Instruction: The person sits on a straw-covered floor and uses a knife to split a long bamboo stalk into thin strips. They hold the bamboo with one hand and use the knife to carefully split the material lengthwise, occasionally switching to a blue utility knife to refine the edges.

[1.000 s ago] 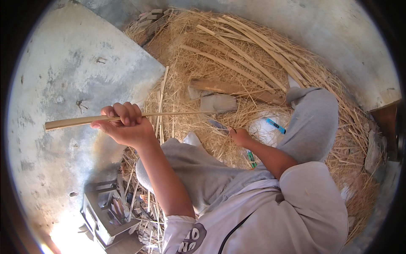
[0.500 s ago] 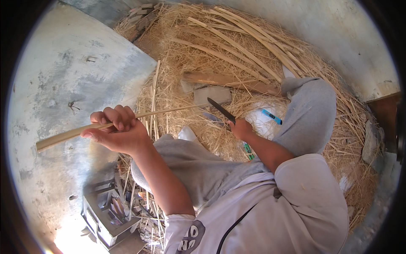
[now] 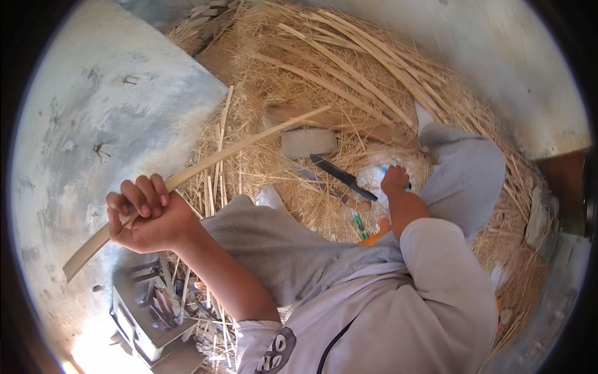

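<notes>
One leg in grey trousers (image 3: 274, 234) lies nearest, and beyond it the left hand (image 3: 149, 218) is closed around a long wooden strip (image 3: 243, 147), whose far end reaches up over the straw (image 3: 249, 103). The right hand (image 3: 395, 179) is curled over a blue tool (image 3: 408, 186); I cannot tell whether it is gripped already. A moment ago this hand was holding the black knife (image 3: 342, 177), but now the knife lies on the straw, near the hand and apart from it. Also the strip is tilted more steeply than before. So, in my judgement, the knife is out of use for now, and only the left hand controls the strip. Farther away stand a grey block (image 3: 308, 143), then more long strips (image 3: 349, 68) upon the straw
</notes>
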A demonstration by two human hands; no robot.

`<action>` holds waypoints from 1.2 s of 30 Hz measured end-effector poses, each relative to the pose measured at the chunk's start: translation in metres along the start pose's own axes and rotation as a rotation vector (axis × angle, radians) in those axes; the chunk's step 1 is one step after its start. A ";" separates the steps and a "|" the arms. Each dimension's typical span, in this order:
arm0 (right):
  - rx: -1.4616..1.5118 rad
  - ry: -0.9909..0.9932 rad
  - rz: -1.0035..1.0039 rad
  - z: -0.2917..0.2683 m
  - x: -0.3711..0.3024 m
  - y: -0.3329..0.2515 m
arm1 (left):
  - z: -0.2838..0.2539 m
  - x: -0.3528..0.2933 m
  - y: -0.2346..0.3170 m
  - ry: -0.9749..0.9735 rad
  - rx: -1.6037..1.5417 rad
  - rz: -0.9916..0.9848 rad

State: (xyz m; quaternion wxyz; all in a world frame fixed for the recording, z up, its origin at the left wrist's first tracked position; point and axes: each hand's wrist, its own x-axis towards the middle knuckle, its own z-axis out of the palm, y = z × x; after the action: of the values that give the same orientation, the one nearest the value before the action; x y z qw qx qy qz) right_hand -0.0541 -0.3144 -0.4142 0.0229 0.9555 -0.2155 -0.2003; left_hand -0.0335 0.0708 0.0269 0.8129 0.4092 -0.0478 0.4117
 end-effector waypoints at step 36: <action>2.466 -0.183 -0.712 -0.406 -0.080 0.047 | 0.019 -0.093 -0.078 -0.808 0.415 -0.693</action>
State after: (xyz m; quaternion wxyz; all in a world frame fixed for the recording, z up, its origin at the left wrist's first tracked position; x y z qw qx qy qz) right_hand 0.0200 -0.3403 -0.0049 -0.9404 0.3326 0.0075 0.0709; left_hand -0.0347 -0.0264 -0.0481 0.7204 0.6768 -0.1361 -0.0675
